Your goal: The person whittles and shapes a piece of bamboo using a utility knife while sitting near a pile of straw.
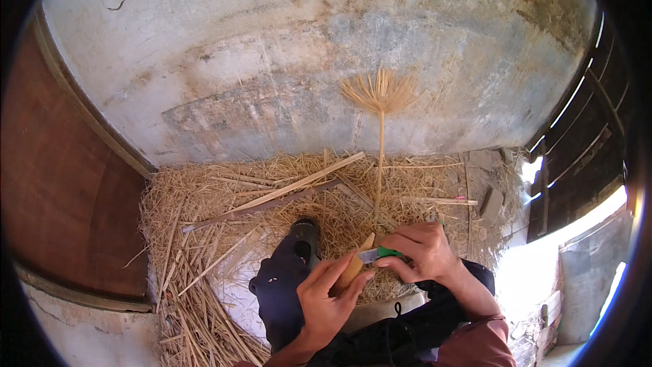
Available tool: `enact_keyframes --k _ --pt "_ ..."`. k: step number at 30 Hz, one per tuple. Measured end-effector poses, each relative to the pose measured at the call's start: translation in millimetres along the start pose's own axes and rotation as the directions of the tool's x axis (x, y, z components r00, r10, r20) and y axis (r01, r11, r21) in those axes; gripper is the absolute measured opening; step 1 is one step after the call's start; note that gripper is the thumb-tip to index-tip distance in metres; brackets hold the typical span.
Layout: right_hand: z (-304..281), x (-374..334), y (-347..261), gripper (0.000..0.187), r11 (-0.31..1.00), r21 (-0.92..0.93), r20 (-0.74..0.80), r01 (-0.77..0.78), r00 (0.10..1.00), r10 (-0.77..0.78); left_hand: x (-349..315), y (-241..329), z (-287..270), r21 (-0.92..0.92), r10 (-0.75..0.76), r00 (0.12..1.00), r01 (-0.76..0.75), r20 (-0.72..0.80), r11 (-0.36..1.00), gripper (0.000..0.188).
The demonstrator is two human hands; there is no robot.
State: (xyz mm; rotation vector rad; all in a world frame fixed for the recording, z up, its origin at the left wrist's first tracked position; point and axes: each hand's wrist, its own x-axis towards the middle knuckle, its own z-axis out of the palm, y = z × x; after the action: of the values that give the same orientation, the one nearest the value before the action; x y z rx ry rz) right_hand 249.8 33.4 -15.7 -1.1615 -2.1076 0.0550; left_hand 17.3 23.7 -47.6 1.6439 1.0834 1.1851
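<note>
left hand [324, 302]: lower centre of frame, fingers curled under the stalk [378, 183] base, grip closed on it. My guess is it's there to steady the work against the blade.
right hand [422, 251]: centre right, grip closed on the knife [380, 253]; green handle in the fist, short blade pointing left onto the stalk's thick tan butt end.
stalk: one. Runs from my hands straight up frame centre to a splayed fan of fibres [380, 92] in front of the wall [272, 61]. Held away from my body, probably so the cut travels away from me.
knife: one, blade touching the butt between both hands.
straw [197, 231]: loose bed over the floor, mid frame, uncountable.
sticks [272, 200]: about two long ones lying diagonal on the straw, upper left of my hands; one short one to the right.
knee [285, 285]: dark trouser leg just left of my left hand.
</note>
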Motion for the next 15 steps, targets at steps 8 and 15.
enact_keyframes --k 8,15 --pt "9 0 -1 0.029 0.998 -0.069 -0.01 -0.006 1.0 0.005 1 0 1 0.112 0.134 0.991 -0.131 -0.02 0.985 0.04" --pt "12 6 3 0.028 0.996 -0.081 -0.05 -0.047 0.998 0.043 7 1 -2 0.111 0.091 0.996 -0.089 -0.016 0.99 0.039"
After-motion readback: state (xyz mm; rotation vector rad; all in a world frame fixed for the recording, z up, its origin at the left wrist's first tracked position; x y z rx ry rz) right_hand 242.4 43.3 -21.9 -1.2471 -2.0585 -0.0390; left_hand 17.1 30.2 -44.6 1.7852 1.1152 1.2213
